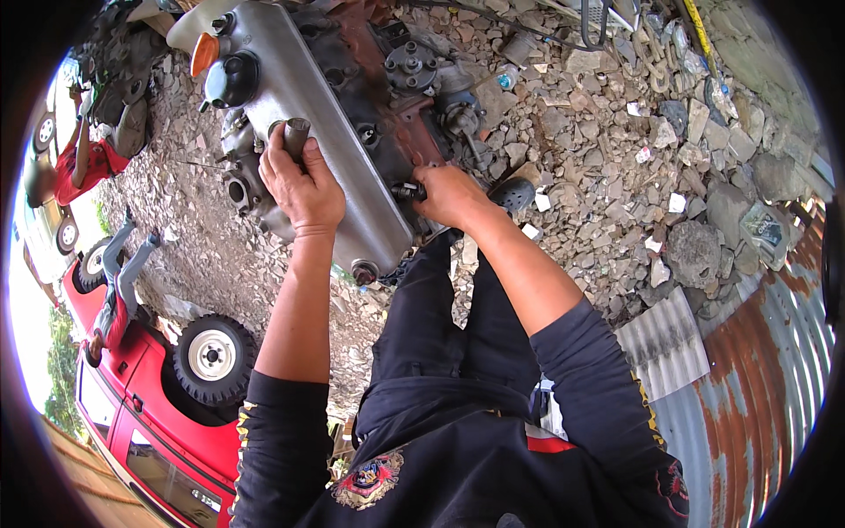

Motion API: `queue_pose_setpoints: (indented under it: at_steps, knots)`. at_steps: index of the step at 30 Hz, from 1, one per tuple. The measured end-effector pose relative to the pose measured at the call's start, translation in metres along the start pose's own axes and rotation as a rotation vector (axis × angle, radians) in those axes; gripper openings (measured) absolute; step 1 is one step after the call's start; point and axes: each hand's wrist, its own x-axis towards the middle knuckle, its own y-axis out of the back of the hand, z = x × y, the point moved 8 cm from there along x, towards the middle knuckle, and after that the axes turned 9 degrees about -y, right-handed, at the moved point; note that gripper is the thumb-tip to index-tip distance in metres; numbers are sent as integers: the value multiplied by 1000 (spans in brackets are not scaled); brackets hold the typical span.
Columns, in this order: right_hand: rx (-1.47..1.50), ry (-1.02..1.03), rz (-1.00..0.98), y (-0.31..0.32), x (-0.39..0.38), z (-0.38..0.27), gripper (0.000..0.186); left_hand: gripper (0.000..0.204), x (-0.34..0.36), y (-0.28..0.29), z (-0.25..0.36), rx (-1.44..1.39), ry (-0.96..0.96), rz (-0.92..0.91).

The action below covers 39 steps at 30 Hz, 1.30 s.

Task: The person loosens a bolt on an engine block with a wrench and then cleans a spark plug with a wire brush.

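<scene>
Rusty metal fills your left hand (299, 189): its grip is closed round a short dark pipe stub (296, 136) standing on the grey valve cover (330, 132) of the engine (352, 106). Your right hand (451, 195) is closed on a small black fitting (407, 190) at the engine's side. The engine lies on rocky gravel (607, 150), with a red vehicle (150, 387) and corrugated sheet (748, 370) nearby

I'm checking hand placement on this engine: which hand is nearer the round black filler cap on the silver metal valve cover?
Left. The left hand rests on the silver metal valve cover just below the round black filler cap; the right hand is farther, at the engine's side.
</scene>
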Motion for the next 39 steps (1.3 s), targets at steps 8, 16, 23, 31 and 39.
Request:
queue_pose_setpoints:
  at_steps: [8,16,23,31,39]
  knots:
    - [-87,-1,-25,-6,9,-14,27,43,0,0,-1,-8,4,-10]
    - [-124,-61,-11,2,6,-21,24,45,-1,-1,-3,-10,13,-28]
    - [-127,-66,-45,0,7,-18,27,45,0,-1,-3,-13,25,-17]
    - [27,-184,-53,19,3,1,36,45,-1,-1,-4,-27,29,-18]
    - [372,-160,91,51,10,43,29,44,-1,0,0,-23,-7,-14]
